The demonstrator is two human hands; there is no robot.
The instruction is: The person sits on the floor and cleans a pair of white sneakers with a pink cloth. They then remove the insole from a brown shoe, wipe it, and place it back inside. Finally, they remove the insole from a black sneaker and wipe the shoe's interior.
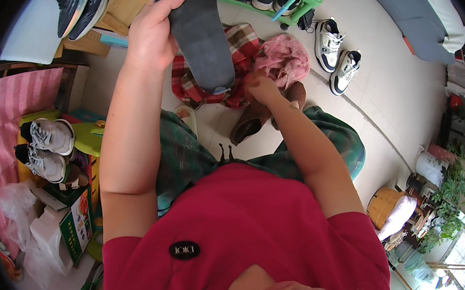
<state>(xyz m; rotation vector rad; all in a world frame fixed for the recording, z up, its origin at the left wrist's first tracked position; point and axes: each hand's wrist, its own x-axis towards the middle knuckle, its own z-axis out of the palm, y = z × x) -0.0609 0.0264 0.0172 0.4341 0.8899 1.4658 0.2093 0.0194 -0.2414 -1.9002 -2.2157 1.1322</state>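
High at the top of the view, my left hand (150, 33) grips a long dark grey insole (203, 38), thumb on its near face. The insole's lower end bears a small pale patch. Lower and to the right, my right hand (262, 88) has its fingers curled around a brown leather boot (250, 122), whose dark opening faces me. Another brown boot (296, 93) is partly hidden behind my right wrist. Past the insole, a red plaid cloth (243, 39) lies on the floor, touching a crumpled pink cloth (285, 58).
White-and-black sneakers (328, 47) stand on the tiles to the right. A green shoe rack (315, 5) is at the top. Grey sneakers (48, 146) and a white plastic bag (16, 207) are at the left. A wooden bucket (385, 205) and plants (451, 191) are at the lower right.
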